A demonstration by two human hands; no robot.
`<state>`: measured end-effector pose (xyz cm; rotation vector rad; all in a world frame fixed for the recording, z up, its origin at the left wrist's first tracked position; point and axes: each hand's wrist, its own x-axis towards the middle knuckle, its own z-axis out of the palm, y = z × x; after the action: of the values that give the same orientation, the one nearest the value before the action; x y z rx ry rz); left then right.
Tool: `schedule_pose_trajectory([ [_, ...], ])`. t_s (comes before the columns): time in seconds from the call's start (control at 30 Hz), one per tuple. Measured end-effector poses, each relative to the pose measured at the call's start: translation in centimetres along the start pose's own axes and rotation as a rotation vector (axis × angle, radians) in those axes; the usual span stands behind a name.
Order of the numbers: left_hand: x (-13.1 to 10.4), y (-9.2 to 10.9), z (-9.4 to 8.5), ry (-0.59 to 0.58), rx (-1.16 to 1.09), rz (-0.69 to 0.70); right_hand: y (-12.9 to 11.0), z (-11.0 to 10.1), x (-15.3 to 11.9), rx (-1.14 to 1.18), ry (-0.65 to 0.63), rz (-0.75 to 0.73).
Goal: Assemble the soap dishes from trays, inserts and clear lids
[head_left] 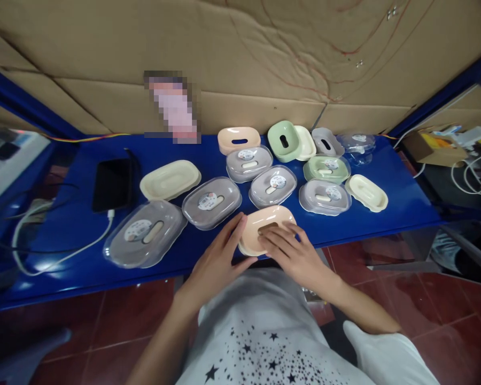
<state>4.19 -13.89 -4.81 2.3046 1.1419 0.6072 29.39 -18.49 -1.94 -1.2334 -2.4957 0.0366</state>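
A peach soap dish (260,219) with a brown slot lies at the table's front edge, a cream layer showing beneath its left rim. My left hand (220,256) grips the left end, fingers along the side and thumb at the front. Over the dish's right part is my right hand (292,254), its fingers reaching inside beside the slot and at the right rim; its thumb is hidden. Just behind stand grey soap dishes under clear lids with round stickers: one (212,202) to the left, another (272,186) straight behind.
Other soap dishes in peach (224,140), green (282,140) and cream (170,179) stand about the blue table (72,214). A black phone (112,184) with a white cable (80,251) lies left. Cardboard (244,53) covers the back. A clear lid (358,145) sits at far right.
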Motion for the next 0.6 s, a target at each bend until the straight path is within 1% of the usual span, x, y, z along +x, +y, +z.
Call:
schedule_pose_trajectory([
  [0.1,0.0,-0.2,-0.2,-0.015,0.002,0.044,0.7,1.2,0.0,0.056,-0.016,-0.021],
  [0.23,0.0,-0.2,-0.5,-0.056,0.017,0.094,0.4,2.5,-0.4,0.044,0.006,-0.05],
  [0.3,0.1,-0.1,-0.5,-0.063,0.031,0.112,0.9,2.0,-0.4,0.058,0.022,-0.113],
  [0.33,0.1,0.1,-0.5,-0.052,0.042,0.11,1.8,1.1,-0.3,0.07,0.042,-0.145],
  [0.37,0.2,0.2,-0.4,-0.033,0.054,0.104,3.3,-0.1,-0.2,0.075,0.073,-0.162],
  [0.4,0.2,0.3,-0.4,-0.016,0.065,0.098,5.5,-1.7,0.0,0.075,0.108,-0.157],
  [0.43,0.2,0.4,-0.3,-0.005,0.074,0.094,8.3,-3.5,0.2,0.034,0.173,-0.09],
  [0.47,0.3,0.5,-0.3,0.001,0.08,0.095,11.6,-5.5,0.4,-0.025,0.229,0.006],
  [0.5,0.3,0.5,-0.3,0.003,0.084,0.099,15.2,-7.4,0.8,-0.092,0.253,0.141],
  [0.53,0.3,0.5,-0.3,0.006,0.087,0.105,19.0,-9.1,1.2,-0.163,0.229,0.298],
  [0.57,0.3,0.5,-0.2,0.009,0.09,0.111,22.6,-10.5,1.7,-0.219,0.165,0.471],
  [0.6,0.3,0.5,-0.2,0.016,0.092,0.118,26.0,-11.6,2.3,-0.236,0.076,0.61],
])
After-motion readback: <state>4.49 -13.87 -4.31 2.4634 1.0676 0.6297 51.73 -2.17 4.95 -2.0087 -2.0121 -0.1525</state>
